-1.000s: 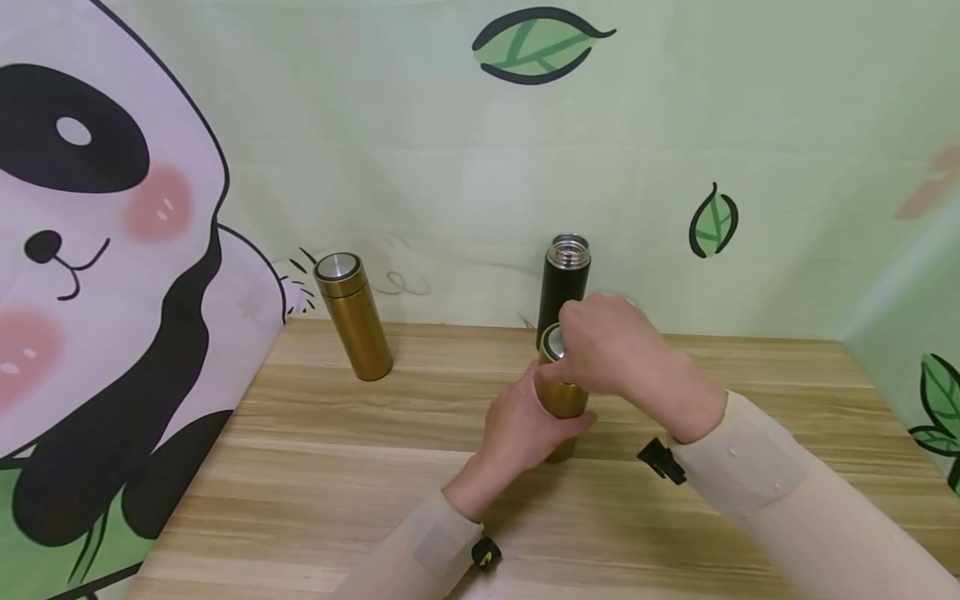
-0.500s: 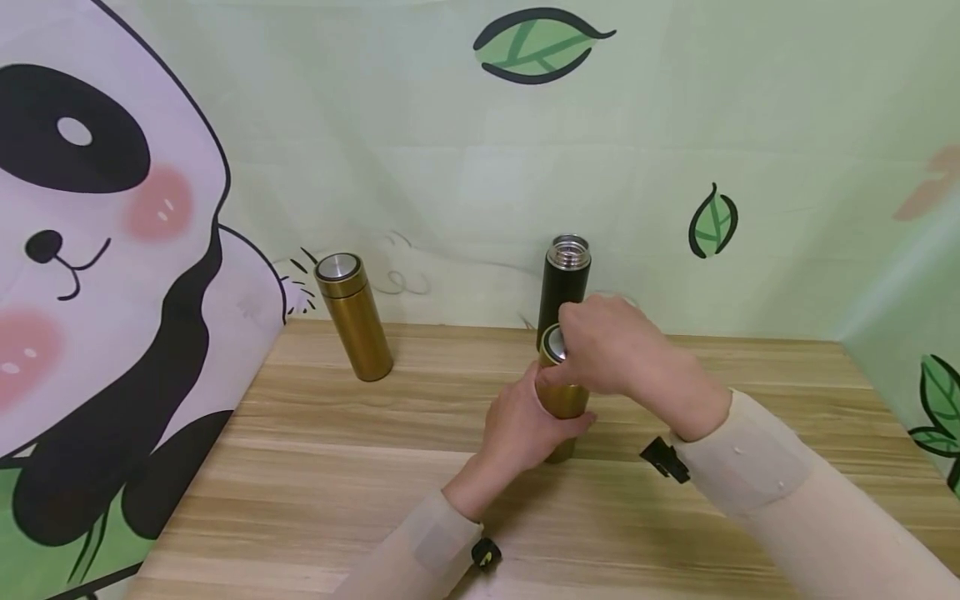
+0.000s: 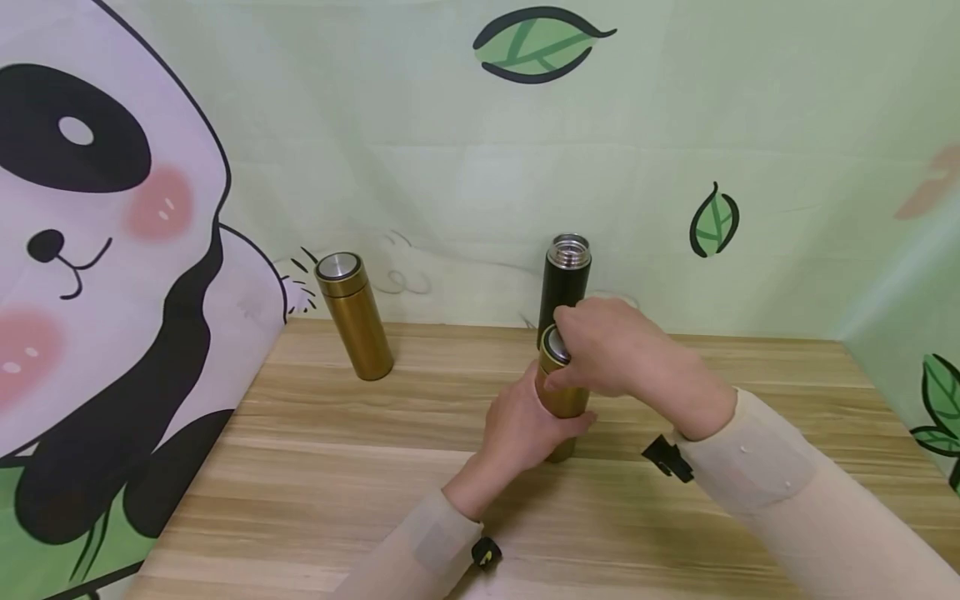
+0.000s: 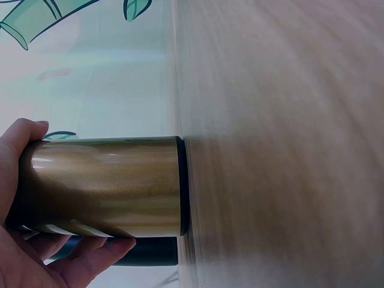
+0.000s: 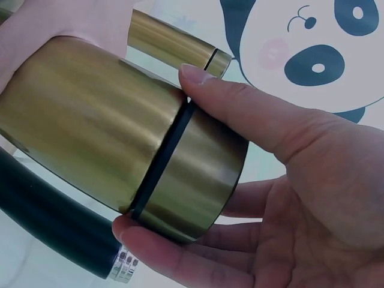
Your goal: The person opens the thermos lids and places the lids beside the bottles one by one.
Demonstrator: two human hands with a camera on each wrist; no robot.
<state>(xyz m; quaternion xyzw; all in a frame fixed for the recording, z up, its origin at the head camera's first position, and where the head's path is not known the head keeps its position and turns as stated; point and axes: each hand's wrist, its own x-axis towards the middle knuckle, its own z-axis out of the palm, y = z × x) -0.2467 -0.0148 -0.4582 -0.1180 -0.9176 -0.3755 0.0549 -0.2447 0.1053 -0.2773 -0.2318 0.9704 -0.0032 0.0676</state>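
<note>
Barely anything is shifting between the earlier head views and now: I am seeing my right hand [image 3: 615, 350] creeping a touch rightward on the cap while the gold flask [image 3: 561, 400] is staying planted mid-desk, a little right of centre and nearer the back edge than the front.

That flask is standing upright, long axis vertical, base on the desk [image 3: 315, 467]. My left hand [image 3: 521, 429] is wrapping its fingers around the lower body from the left, thumb up the near side. My right hand is coming over from the right and curling thumb and fingers [image 5: 228, 99] around the gold cap [image 5: 195, 174], which is sitting above a dark seam; whether that seam is opening at all I cannot say, the wrist view being too close. Both hands are touching the flask, the right one higher, so any twist is turning about that vertical axis.

Just behind it, nearly touching from the head view, a black flask [image 3: 564, 283] is standing with its steel mouth uncapped, crowding the back of my right knuckles. A second gold flask [image 3: 354, 317] is standing capped, well apart toward the back left corner, out of the way.
</note>
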